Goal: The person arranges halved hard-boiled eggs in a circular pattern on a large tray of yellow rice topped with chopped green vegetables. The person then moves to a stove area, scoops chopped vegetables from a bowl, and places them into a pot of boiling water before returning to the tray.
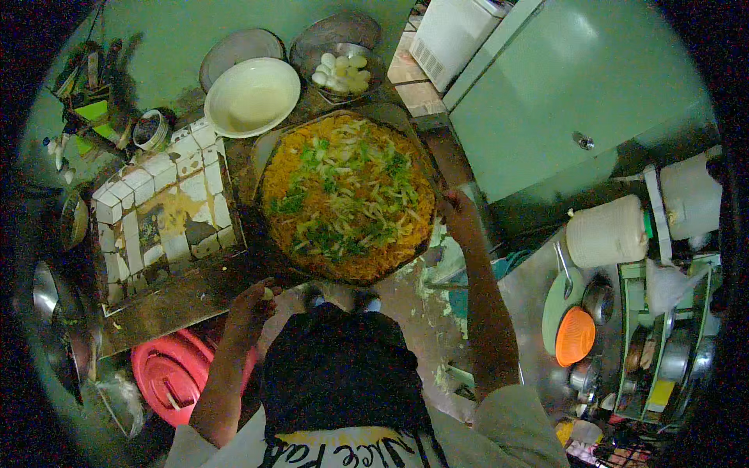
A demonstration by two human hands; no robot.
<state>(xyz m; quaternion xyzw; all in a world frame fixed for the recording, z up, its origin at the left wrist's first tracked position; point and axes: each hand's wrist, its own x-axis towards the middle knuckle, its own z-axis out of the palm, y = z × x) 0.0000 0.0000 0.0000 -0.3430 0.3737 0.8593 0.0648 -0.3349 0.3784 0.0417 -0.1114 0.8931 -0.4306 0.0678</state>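
Green wall | near-round tray, faceup | right grip clasps it | left grip: can't tell

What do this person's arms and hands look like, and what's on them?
The left hand and right hand are bare, with no gloves to be seen. The left sleeve and right sleeve are pale and plain, ending near the elbows.

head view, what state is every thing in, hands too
large tray: full, level unclear
orange food: spread out, topped with greens and pale strips
white basin: upright, uncovered, contents unclear
eggs: piled in a dish, uncovered
tiled block: stained, patchy
right hand: at the tray's right rim, grip unclear
left hand: fingers curled, hold unclear
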